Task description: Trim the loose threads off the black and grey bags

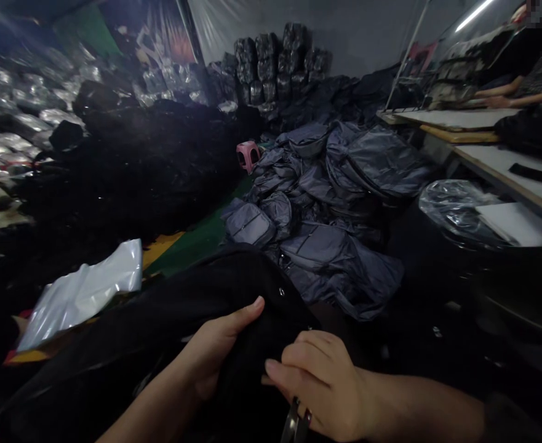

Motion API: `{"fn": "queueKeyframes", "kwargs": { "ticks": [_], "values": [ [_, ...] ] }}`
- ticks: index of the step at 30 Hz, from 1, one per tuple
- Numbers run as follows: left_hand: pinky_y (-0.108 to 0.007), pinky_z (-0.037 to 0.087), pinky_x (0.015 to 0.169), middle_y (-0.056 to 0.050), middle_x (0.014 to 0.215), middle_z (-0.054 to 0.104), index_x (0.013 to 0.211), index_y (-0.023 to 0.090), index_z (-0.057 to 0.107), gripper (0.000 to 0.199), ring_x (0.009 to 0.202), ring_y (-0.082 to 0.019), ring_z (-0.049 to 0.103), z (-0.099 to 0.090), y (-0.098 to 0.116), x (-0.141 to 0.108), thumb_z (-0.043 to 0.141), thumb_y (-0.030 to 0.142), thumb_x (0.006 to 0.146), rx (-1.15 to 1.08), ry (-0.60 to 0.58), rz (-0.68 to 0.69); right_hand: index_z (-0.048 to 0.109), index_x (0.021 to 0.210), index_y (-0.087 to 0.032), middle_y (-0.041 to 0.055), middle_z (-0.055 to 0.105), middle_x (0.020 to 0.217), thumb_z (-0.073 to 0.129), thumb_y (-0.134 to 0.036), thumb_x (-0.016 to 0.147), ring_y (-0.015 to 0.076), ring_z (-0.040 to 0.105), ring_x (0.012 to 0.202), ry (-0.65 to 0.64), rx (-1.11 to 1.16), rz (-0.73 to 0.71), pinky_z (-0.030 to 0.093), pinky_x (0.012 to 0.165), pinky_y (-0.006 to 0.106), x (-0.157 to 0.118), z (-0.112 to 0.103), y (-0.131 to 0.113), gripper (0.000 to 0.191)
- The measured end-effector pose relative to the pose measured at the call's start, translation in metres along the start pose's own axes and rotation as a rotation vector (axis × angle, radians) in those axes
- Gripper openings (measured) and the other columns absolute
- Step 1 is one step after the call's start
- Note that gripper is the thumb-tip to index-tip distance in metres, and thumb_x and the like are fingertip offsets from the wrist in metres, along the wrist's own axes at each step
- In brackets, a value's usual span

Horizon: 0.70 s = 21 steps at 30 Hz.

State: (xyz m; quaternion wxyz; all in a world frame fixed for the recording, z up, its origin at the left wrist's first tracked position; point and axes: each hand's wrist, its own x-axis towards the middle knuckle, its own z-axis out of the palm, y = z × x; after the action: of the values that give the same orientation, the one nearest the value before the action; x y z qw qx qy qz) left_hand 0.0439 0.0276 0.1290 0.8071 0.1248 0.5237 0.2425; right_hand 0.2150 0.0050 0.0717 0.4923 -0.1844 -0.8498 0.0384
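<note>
A black bag [197,289] of soft fabric lies across my lap, with a small shiny metal ring on it. My left hand [215,344] holds the bag from the left side, thumb stretched on top and the other fingers hidden in the dark cloth. Close by on the right, my right hand [321,381] is closed in a fist over the bag. Below its fingers show the dark curved metal handles of what look like scissors [293,423]. The fingertips are near the black fabric; what they pinch there is too dark to make out.
Grey backpacks [326,246] lie heaped ahead. A pink stool [248,156] stands behind them, and dark goods [160,160] are piled at left. Plastic bags [86,295] lie at near left. A person's hands [496,101] are at a worktable [529,163] on the right.
</note>
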Motion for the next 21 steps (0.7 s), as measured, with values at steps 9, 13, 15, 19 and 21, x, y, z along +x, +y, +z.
{"fn": "queueKeyframes", "kwargs": {
  "ticks": [9, 13, 15, 19, 21],
  "values": [
    [-0.035, 0.055, 0.073, -0.013, 0.076, 0.072, 0.089, 0.004, 0.066, 0.038, 0.074, -0.025, 0.069, -0.01, 0.031, -0.038, 0.063, 0.039, 0.075, 0.144, 0.377, 0.154, 0.056, 0.114, -0.023, 0.0039, 0.061, 0.1, 0.068, -0.031, 0.079, 0.0146, 0.057, 0.075, -0.002, 0.466, 0.86, 0.047, 0.066, 0.027, -0.013, -0.018, 0.05, 0.038],
    [-0.042, 0.055, 0.068, -0.014, 0.074, 0.072, 0.086, 0.007, 0.068, 0.039, 0.071, -0.03, 0.068, -0.01, 0.04, -0.046, 0.068, 0.041, 0.068, 0.329, 0.508, 0.237, 0.058, 0.107, -0.023, 0.0022, 0.058, 0.102, 0.08, -0.032, 0.064, 0.0171, 0.055, 0.086, -0.243, 0.527, 0.784, 0.046, 0.073, 0.027, -0.017, -0.005, 0.044, 0.049],
    [-0.042, 0.055, 0.067, -0.013, 0.073, 0.072, 0.083, 0.009, 0.07, 0.039, 0.07, -0.03, 0.068, -0.012, 0.044, -0.044, 0.07, 0.042, 0.063, 0.445, 0.513, 0.291, 0.059, 0.097, -0.022, 0.0005, 0.057, 0.096, 0.08, -0.027, 0.063, 0.0161, 0.055, 0.083, -0.272, 0.507, 0.778, 0.044, 0.07, 0.025, -0.015, 0.002, 0.037, 0.04],
    [-0.036, 0.052, 0.076, -0.007, 0.086, 0.073, 0.088, 0.017, 0.071, 0.042, 0.083, -0.028, 0.067, -0.018, 0.062, -0.035, 0.074, 0.044, 0.056, 0.86, 0.467, 0.52, 0.053, 0.08, -0.019, -0.0037, 0.053, 0.079, 0.069, -0.014, 0.069, 0.0105, 0.049, 0.067, -0.274, 0.531, 0.795, 0.038, 0.058, 0.02, -0.013, 0.018, 0.029, 0.02],
    [-0.035, 0.051, 0.079, -0.004, 0.088, 0.073, 0.086, 0.019, 0.072, 0.044, 0.085, -0.027, 0.066, -0.018, 0.078, -0.031, 0.076, 0.046, 0.051, 1.089, 0.516, 0.642, 0.049, 0.075, -0.019, -0.005, 0.049, 0.071, 0.064, -0.013, 0.072, 0.0093, 0.045, 0.063, -0.227, 0.599, 0.821, 0.036, 0.056, 0.02, -0.012, 0.026, 0.029, 0.016]
  ]
}}
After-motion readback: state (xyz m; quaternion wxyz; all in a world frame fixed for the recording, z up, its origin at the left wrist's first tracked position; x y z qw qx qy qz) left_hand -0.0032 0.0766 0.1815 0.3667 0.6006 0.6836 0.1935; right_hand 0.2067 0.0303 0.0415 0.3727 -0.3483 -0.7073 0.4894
